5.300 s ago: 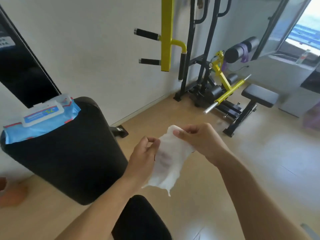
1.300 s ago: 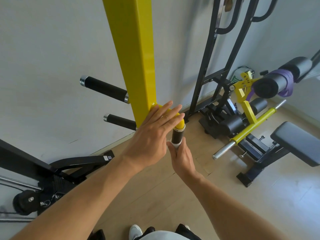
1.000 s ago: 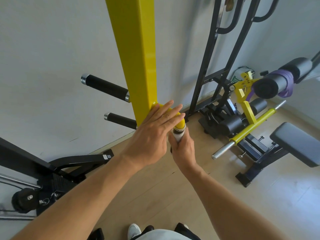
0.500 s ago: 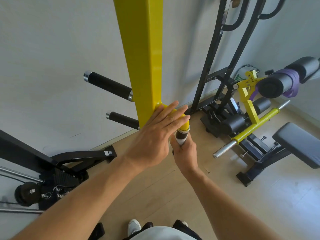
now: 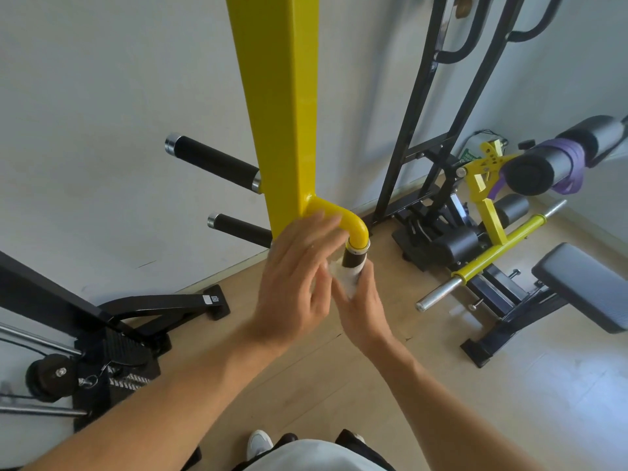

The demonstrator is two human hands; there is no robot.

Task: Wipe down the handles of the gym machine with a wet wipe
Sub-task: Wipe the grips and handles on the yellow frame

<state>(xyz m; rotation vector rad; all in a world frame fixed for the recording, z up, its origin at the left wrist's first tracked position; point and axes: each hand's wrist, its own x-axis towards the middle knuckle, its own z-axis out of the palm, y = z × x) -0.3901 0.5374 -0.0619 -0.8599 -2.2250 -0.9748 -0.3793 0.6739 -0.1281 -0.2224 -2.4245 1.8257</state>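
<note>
A yellow post (image 5: 282,113) of the gym machine ends in a bent yellow tube (image 5: 355,227) with a short black handle (image 5: 353,258) hanging down from it. My right hand (image 5: 365,307) grips this handle from below with the white wet wipe (image 5: 348,283) wrapped round it. My left hand (image 5: 299,277) is blurred, fingers straight, its tips beside the yellow bend; whether they touch it I cannot tell. Two more black handles, an upper handle (image 5: 214,161) and a lower handle (image 5: 243,229), stick out to the left of the post.
A black bench (image 5: 584,287) with a yellow bar (image 5: 503,246) and foam roller (image 5: 550,158) stands at the right. Black uprights (image 5: 418,113) rise behind the post. A black machine base (image 5: 119,334) lies on the floor at the left. A white wall runs behind.
My left hand has slid off the top of the yellow bend, down and to the left, leaving the bend exposed. My right hand, which had slid up the handle, still grips it with the wipe.
</note>
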